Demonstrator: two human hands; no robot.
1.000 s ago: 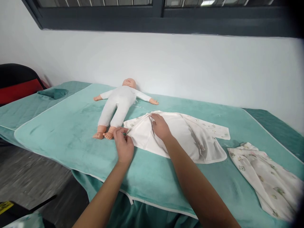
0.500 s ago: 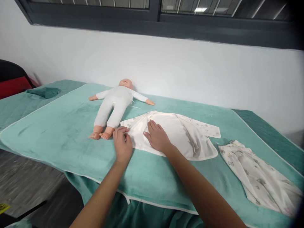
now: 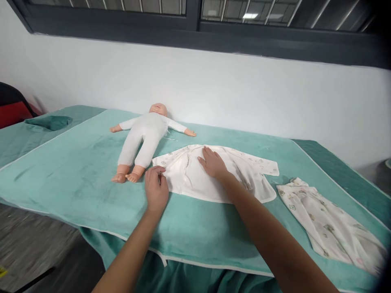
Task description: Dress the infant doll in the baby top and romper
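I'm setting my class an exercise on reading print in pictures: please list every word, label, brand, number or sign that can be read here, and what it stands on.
No readable text anywhere in the current view.
Yellow patch at the lower left edge: cut off and blurred, unreadable.
White top and patterned garment: small printed motifs, too small to tell whether any hold lettering.
Doll: none visible.
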